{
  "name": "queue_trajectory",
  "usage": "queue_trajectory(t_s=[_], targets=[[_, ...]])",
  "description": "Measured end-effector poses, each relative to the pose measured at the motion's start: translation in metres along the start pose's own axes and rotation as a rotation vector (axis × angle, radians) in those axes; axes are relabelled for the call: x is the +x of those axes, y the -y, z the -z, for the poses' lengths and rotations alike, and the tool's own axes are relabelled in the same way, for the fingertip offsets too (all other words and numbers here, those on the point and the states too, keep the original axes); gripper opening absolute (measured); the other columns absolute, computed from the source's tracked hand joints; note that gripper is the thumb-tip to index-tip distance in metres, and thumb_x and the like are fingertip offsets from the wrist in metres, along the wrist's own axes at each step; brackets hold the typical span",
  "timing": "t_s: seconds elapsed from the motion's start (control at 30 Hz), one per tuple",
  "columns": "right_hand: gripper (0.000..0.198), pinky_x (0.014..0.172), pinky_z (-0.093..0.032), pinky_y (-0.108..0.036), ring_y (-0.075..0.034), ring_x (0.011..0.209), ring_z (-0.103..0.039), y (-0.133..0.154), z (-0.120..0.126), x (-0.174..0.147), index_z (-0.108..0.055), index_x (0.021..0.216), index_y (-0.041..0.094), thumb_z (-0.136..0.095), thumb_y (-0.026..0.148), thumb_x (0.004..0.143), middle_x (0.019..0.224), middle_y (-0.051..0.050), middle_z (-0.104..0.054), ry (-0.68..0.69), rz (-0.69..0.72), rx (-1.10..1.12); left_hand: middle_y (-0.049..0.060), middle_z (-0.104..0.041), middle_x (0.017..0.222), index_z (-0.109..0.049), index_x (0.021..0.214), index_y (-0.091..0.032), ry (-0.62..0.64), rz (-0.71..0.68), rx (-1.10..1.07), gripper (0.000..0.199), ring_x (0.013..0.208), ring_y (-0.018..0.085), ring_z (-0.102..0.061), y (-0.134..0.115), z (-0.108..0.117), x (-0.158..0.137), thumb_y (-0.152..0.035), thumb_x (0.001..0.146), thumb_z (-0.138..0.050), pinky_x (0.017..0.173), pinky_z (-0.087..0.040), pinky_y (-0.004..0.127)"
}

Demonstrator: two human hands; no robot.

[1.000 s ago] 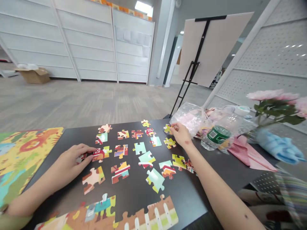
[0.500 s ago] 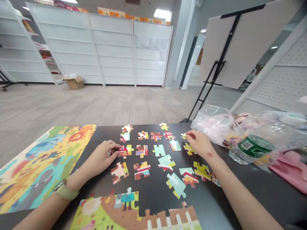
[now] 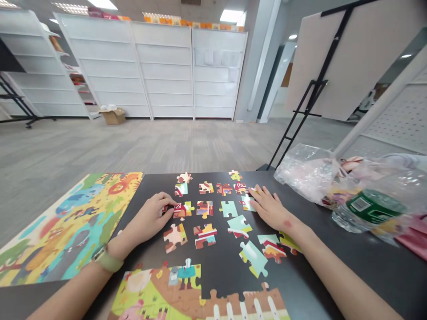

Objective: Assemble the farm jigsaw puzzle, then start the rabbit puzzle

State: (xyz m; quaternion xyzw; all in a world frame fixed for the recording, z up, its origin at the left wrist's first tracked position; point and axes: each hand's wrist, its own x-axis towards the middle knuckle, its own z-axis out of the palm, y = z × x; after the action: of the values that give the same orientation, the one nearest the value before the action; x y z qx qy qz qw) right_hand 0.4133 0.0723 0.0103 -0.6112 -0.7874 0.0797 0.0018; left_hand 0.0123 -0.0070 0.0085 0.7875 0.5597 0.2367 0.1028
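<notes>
My left hand (image 3: 155,216) is at the left of the loose jigsaw pieces, thumb and fingertips pinched at the edge of a red barn piece (image 3: 183,209); a bit of red shows between them. Fingers spread and flat, my right hand (image 3: 269,208) lies on the table at the right of the pieces. Its fingertips reach a pale blue piece (image 3: 247,203) and hide part of a yellow one. Under my right wrist a green piece (image 3: 289,242) is half covered. In front of me is a joined puzzle section (image 3: 187,291) with a farm picture.
A colourful animal picture sheet (image 3: 76,222) lies at the left of the dark table (image 3: 220,262). At the right are clear plastic bags (image 3: 302,171) and a bottle with a green label (image 3: 363,209). An easel (image 3: 310,102) and white shelves (image 3: 163,71) stand beyond.
My right hand has moved left from the yellow-green pieces at the right edge, and its fingers have spread out flat. My left hand stays at the barn piece. The view has shifted slightly.
</notes>
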Motion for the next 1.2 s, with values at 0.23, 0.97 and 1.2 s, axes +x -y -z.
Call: queue_trajectory(t_s=[0.23,0.97,1.2], targets=[[0.057,0.120,-0.023,-0.066,-0.036,0.156,-0.023,-0.003,-0.005,0.002,-0.035,0.160,0.029,-0.026,0.039,0.105,0.168,-0.011,-0.031,-0.031,0.058,0.021,0.013,-0.050,0.155,-0.052,0.145,-0.021,0.039,0.020,0.102,0.047,0.144,0.032,-0.042,-0.003,-0.005,-0.003,-0.043,0.108,-0.034,0.113,-0.037,0.056],[0.053,0.123,-0.025,-0.060,-0.034,0.153,-0.031,-0.004,0.000,0.004,-0.051,0.151,0.020,-0.033,0.031,0.103,0.163,-0.016,-0.038,-0.115,0.077,0.040,0.010,-0.063,0.120,-0.066,0.131,-0.024,0.034,-0.108,0.113,0.037,0.109,0.027,-0.056,-0.011,-0.002,-0.001,-0.038,0.107,-0.041,0.097,-0.046,0.044],[0.038,0.117,-0.039,-0.051,-0.033,0.138,-0.054,0.027,0.024,0.019,-0.070,0.124,0.018,-0.045,0.025,0.097,0.141,-0.015,-0.064,-0.296,0.189,0.173,0.010,-0.063,0.134,-0.068,0.128,-0.023,-0.014,-0.103,0.121,0.035,0.119,0.029,-0.058,-0.015,-0.001,-0.002,-0.036,0.106,-0.044,0.102,-0.047,0.046]])
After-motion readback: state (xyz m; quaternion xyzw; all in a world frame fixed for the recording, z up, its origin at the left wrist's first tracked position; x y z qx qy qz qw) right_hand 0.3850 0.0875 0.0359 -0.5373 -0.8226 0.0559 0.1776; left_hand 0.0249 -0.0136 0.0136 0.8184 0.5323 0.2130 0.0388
